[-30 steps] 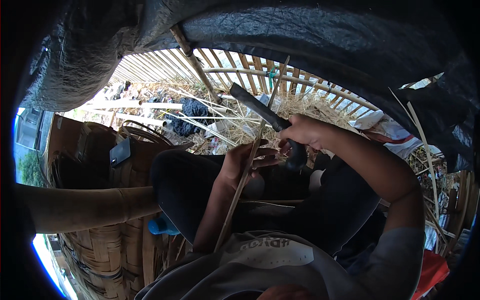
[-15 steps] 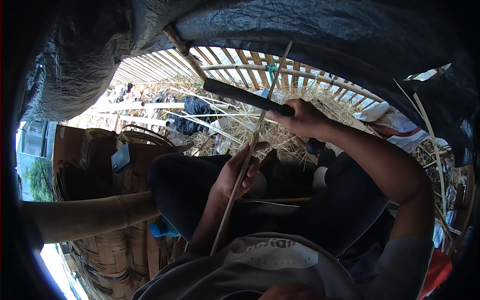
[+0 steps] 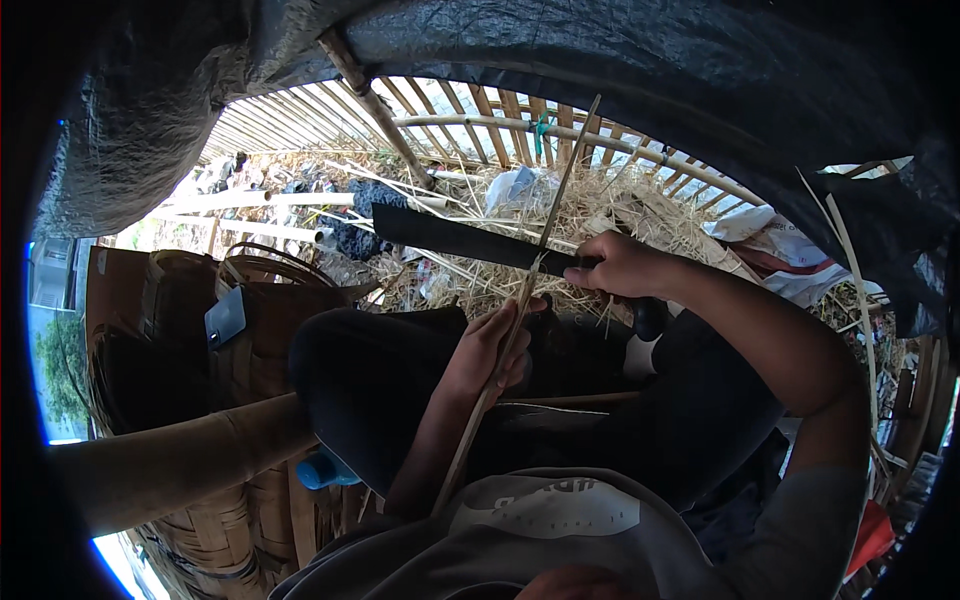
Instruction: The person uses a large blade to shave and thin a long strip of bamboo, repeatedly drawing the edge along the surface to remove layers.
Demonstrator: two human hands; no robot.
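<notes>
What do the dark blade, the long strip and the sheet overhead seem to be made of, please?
Blade: probably metal, dull and dark, judging by its broad, flat shape. Strip: likely split bamboo, unvarnished, going by its pale tan, matte surface. Sheet: seemingly plastic, black, slightly glossy, with creases catching light.

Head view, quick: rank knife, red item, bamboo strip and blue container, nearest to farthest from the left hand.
1. Bamboo strip: held in the left hand.
2. Knife: just ahead, blade crossing the strip.
3. Blue container: to the lower left.
4. Red item: far lower right.
</notes>
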